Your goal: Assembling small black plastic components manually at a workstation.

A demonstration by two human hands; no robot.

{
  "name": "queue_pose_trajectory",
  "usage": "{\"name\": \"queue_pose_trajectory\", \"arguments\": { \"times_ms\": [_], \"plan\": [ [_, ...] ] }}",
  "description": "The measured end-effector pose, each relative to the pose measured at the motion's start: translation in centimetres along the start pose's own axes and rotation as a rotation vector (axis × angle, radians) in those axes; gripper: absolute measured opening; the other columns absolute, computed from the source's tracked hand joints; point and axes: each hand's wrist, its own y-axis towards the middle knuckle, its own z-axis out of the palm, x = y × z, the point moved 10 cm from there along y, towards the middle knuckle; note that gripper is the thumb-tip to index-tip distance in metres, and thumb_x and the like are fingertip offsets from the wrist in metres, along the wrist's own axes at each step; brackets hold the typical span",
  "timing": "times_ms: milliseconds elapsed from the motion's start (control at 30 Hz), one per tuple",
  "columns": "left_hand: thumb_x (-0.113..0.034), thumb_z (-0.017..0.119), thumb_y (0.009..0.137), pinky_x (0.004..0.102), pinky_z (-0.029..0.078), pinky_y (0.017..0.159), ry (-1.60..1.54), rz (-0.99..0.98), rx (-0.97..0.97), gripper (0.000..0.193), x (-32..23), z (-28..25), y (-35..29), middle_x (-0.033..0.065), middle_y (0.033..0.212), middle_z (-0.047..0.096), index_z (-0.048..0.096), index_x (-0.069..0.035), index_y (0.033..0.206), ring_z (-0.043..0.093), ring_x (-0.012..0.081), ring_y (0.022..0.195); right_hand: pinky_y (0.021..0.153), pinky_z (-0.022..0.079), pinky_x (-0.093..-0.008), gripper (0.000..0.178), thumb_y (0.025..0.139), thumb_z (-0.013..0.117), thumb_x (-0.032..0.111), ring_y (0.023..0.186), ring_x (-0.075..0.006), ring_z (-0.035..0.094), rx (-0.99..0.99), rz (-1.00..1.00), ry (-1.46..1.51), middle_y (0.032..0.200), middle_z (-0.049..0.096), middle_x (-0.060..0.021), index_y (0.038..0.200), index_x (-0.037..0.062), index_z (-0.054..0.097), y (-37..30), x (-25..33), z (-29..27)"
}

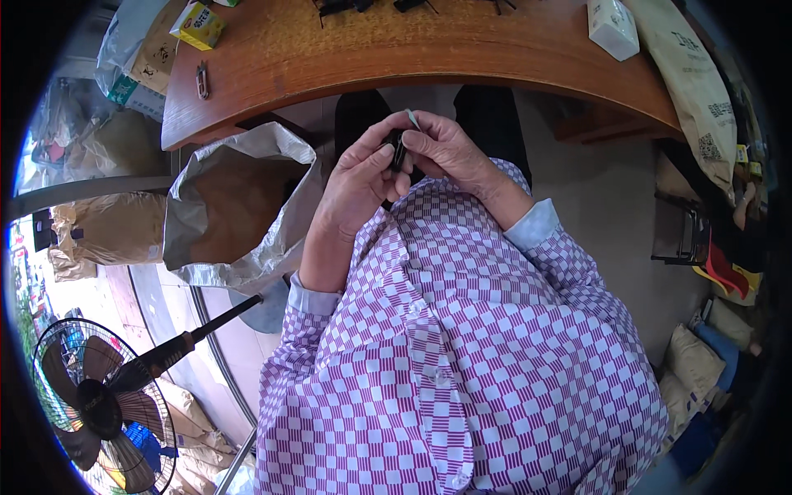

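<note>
Taking the hands as the dial's centre, with 12 o'clock straight ahead of the person, a checked purple-and-white shirt (528,346) fills the near side at 6 o'clock. The 2 hands meet in front of it, just short of the desk edge. The left hand (359,177) grips a small black item (397,153) between thumb and curled fingers; the right hand (450,148) closes on the same item, thumb pressed at its top. The item sits between the thumbs, partly hidden, so its exact form cannot be told. A thin pale-green piece (412,120) shows at its 1 o'clock side, by the right fingers.

Beyond the hands, dark trousers (495,124) run under the desk. Near the left forearm, between 8 and 9 o'clock, a large silvery bag (186,219) gapes open.

The wooden desk (371,58) spans 10 to 2 o'clock. On it, small snips (203,81) lie at 10 o'clock, with a yellow box (198,27) farther out; a white packet (613,30) lies at 2 o'clock, and black pieces (342,7) lie near 12.

Farthest off, a black fan (99,408) stands at 8 o'clock and tan sacks (695,359) are piled at 4.
</note>
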Motion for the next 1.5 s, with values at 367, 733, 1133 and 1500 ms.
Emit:
{"name": "queue_pose_trajectory", "arguments": {
  "times_ms": [367,733,1133,1500],
  "plan": [
    [-0.004,0.044,0.095,0.0221,0.051,0.073,0.87,0.262,-0.165,0.036,-2.0,-0.4,-0.7,0.0089,0.099,0.061,0.045,-0.002,0.131,0.063,0.0127,0.085,0.062,0.047,-0.0187,0.02,0.093,0.058,0.021,0.07,-0.0042,0.054,-0.045,-0.042,-0.435,0.077,0.059,0.0004,0.098,0.0012,0.06,0.8,-0.2,0.0],
    [-0.001,0.047,0.094,0.0234,0.051,0.075,0.699,0.487,-0.37,0.032,-3.8,-3.1,-2.2,0.0075,0.098,0.062,0.051,-0.001,0.125,0.06,0.0107,0.089,0.038,0.024,-0.016,0.043,0.1,0.039,0.031,0.047,-0.0017,0.034,-0.036,0.205,-0.197,0.063,0.042,0.0041,0.134,0.0035,0.038,0.1,-1.7,4.0],
    [0.001,0.05,0.091,0.0245,0.049,0.074,0.896,0.696,-0.488,0.033,-5.6,-2.2,-3.8,0.011,0.096,0.065,0.055,-0.005,0.123,0.061,0.0128,0.084,0.036,0.024,-0.0163,0.032,0.101,0.04,0.021,0.044,-0.0012,0.034,-0.075,0.204,-0.212,0.06,0.041,0.0055,0.13,0.0077,0.041,1.1,-2.0,5.0],
    [0.001,0.049,0.09,0.0209,0.05,0.069,1.108,0.617,-0.751,0.032,-10.7,-7.4,-8.0,0.0044,0.094,0.064,0.057,-0.006,0.12,0.061,0.0079,0.08,0.059,0.049,-0.0321,0.038,0.087,0.062,0.034,0.068,-0.0225,0.065,-0.072,-0.264,-1.288,0.082,0.067,-0.0132,0.113,0.008,0.053,5.9,5.6,1.6]
  ]
}}
